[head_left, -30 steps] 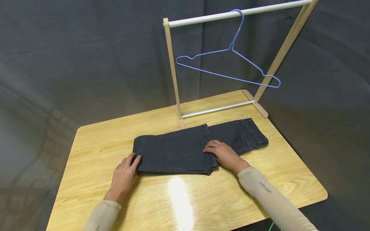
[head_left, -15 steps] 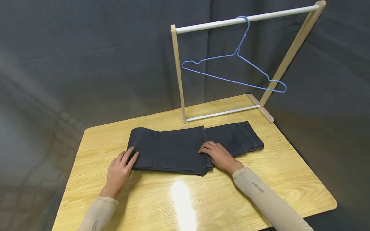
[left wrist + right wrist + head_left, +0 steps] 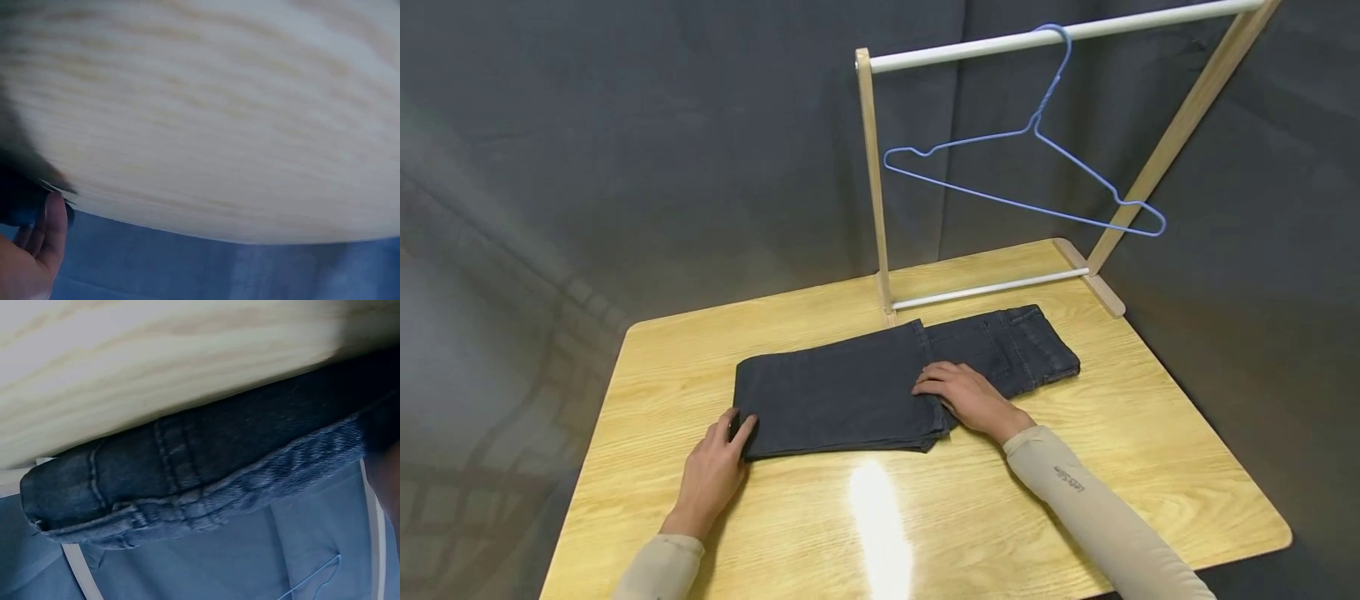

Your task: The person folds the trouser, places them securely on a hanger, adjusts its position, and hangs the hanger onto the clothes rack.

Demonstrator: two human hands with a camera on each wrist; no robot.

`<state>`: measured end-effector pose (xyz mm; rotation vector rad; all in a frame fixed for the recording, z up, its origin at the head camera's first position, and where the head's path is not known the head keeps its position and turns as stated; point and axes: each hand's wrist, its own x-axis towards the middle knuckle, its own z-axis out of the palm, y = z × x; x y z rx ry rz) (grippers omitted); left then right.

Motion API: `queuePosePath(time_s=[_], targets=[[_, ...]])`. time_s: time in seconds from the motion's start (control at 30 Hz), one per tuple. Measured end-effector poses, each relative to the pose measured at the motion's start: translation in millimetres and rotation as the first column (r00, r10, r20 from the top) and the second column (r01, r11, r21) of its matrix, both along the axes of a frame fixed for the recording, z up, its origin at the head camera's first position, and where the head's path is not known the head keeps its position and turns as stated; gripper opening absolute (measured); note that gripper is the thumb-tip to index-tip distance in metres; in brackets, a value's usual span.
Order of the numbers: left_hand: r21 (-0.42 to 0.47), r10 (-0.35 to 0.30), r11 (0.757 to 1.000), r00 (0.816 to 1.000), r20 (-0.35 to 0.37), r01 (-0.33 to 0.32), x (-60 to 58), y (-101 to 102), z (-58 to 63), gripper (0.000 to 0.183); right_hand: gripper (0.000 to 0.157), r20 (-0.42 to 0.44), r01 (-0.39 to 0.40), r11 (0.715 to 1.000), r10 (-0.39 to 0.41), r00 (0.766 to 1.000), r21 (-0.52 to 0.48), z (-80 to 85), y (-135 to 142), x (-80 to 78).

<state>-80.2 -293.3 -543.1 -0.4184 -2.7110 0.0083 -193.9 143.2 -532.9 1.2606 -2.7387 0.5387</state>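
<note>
Dark grey cloth backs the scene, and a light wooden table carries everything. Folded dark jeans lie mid-table, long axis running left to right across your view, waistband end to the right, folded end to the left.

Your left hand sits at the near-left corner of the jeans, fingers fairly straight, fingertips touching the fold edge; grip looks relaxed, nothing pinched as far as the head view shows. Left wrist view is blurred: only a thumb beside dark cloth, so you can't confirm more there.

Your right hand lies flat on top of the jeans, where the upper folded layer ends and the waistband part begins, fingers extended and pressing, not curled round anything. Right wrist view shows a seamed denim edge on the wood.

So each hand covers one end of the long axis: left at the fold, right nearer the middle.

Behind the jeans, a wooden rack stands at the far edge, a blue wire hanger hung from its white top bar.
</note>
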Motion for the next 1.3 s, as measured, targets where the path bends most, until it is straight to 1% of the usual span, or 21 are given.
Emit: queuePosePath(time_s=[0.1, 0.27, 0.37, 0.43, 0.53, 0.67, 0.83, 1.0, 1.13, 1.3], targets=[[-0.002, 0.018, 1.0, 0.999, 0.029, -0.018, -1.2, 4.5, 1.5, 0.067, 0.036, -0.043, -0.023, 0.999, 0.022, 0.999, -0.026, 1.7, 2.4, -2.1], [-0.044, 0.041, 0.998, 0.996, 0.084, -0.038, -6.7, 11.9, 3.6, 0.068, 0.039, -0.113, -0.045, 0.995, 0.034, 0.993, -0.093, 3.2, 9.0, -3.7], [-0.055, 0.055, 0.997, 0.992, 0.117, -0.049, -8.2, 14.6, 3.1, 0.066, 0.04, -0.135, -0.054, 0.992, 0.038, 0.99, -0.116, 4.8, 11.2, -3.9], [-0.05, 0.066, 0.997, 0.989, 0.13, -0.06, -7.6, 15.6, 2.4, 0.064, 0.041, -0.133, -0.053, 0.992, 0.037, 0.99, -0.116, 5.6, 12.1, -3.8], [-0.035, 0.07, 0.997, 0.988, 0.134, -0.065, -6.1, 15.9, 1.9, 0.063, 0.042, -0.109, -0.046, 0.991, 0.033, 0.993, -0.122, 6.3, 13.2, -3.2], [-0.017, 0.068, 0.998, 0.99, 0.126, -0.067, -4.8, 15.4, 3.4, 0.07, 0.044, -0.088, -0.037, 0.99, 0.025, 0.996, -0.138, 6.9, 15.1, -2.0], [-0.014, 0.053, 0.999, 0.988, 0.146, -0.052, -5.3, 15.6, 6.0, 0.078, 0.047, -0.111, -0.023, 0.987, 0.005, 0.994, -0.161, 6.6, 19.7, -0.6], [0.014, 0.046, 0.999, 0.984, 0.17, -0.049, -5.7, 18.4, 8.3, 0.081, 0.049, -0.13, -0.024, 0.981, -0.001, 0.991, -0.191, 6.6, 26.5, 0.3], [0.02, 0.035, 0.999, 0.988, 0.153, -0.039, -6.5, 20.1, 10.0, 0.078, 0.051, -0.135, -0.016, 0.975, -0.015, 0.991, -0.221, 8.0, 31.7, 1.3], [-0.026, 0.033, 0.999, 0.994, 0.107, -0.03, -8.1, 23.1, 11.4, 0.074, 0.054, -0.138, 0.002, 0.961, -0.042, 0.99, -0.277, 10.5, 35.1, 2.6]])
